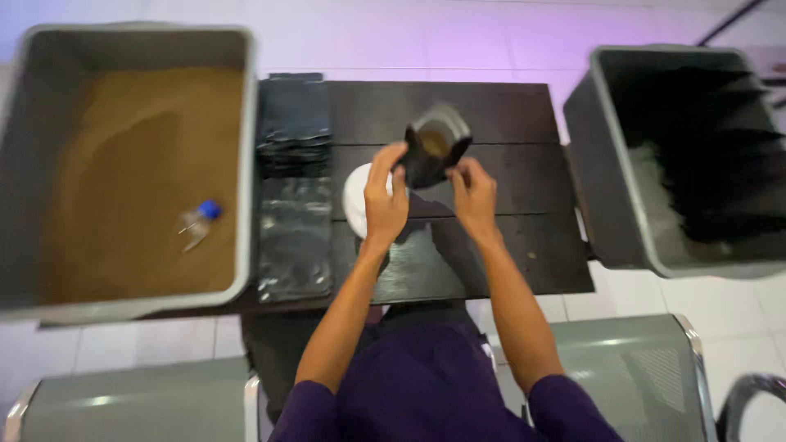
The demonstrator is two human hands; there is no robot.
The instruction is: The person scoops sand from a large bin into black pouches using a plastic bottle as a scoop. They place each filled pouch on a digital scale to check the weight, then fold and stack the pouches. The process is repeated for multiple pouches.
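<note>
Both my hands hold a small black plastic bag (426, 164) over the middle of a dark wooden table (508, 115). My left hand (385, 196) pinches the bag's left edge and my right hand (473, 192) grips its right edge. The bag's mouth is open and brown sandy soil shows inside. Behind the bag stands a round grey container (446, 123), partly hidden. A white round object (354, 200) lies under my left hand.
A large grey bin (250, 164) at left holds brown soil and a small bottle with a blue cap (196, 223). A stack of flat black bags (295, 188) lies on the table's left side. A grey bin (610, 205) at right holds filled black bags. Metal seats flank me.
</note>
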